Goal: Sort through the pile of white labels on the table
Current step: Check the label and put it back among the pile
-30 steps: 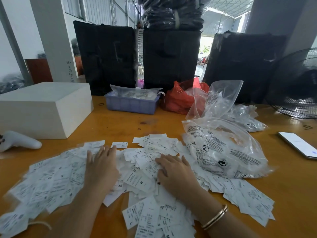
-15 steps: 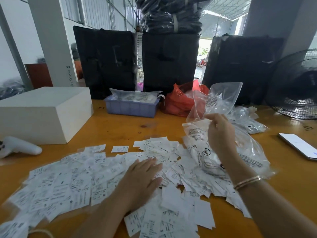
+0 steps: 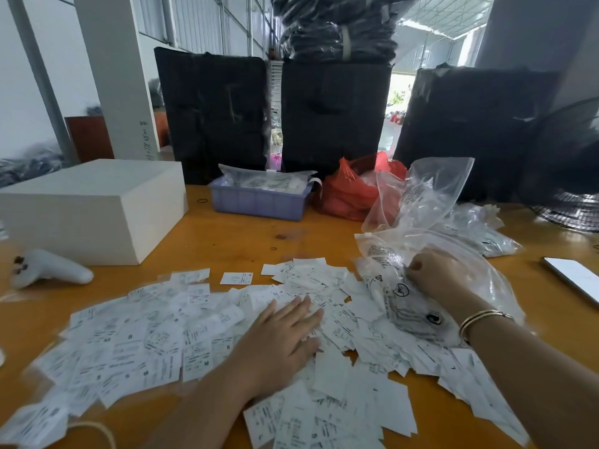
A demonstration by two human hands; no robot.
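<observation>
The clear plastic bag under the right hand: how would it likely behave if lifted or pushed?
The clear plastic bag looks thin and crumpled, so it would probably flop and sag. The right hand bunches it, so it likely deforms easily. Pushed, it might drag the white labels touching it.

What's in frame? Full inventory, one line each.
labels: many, white, spread over near table
table: one, orange-brown wood
clear bags: several, printed, right of pile
box: one, white, far left
controller: one, white, left edge
basket: one, lilac, centre back
red bag: one, right of basket
black bags: three, behind table
phone: one, right edge
fan: one, black, far right
bracelet: one, gold, right wrist
left hand: flat on labels
right hand: grip on clear bag
</observation>
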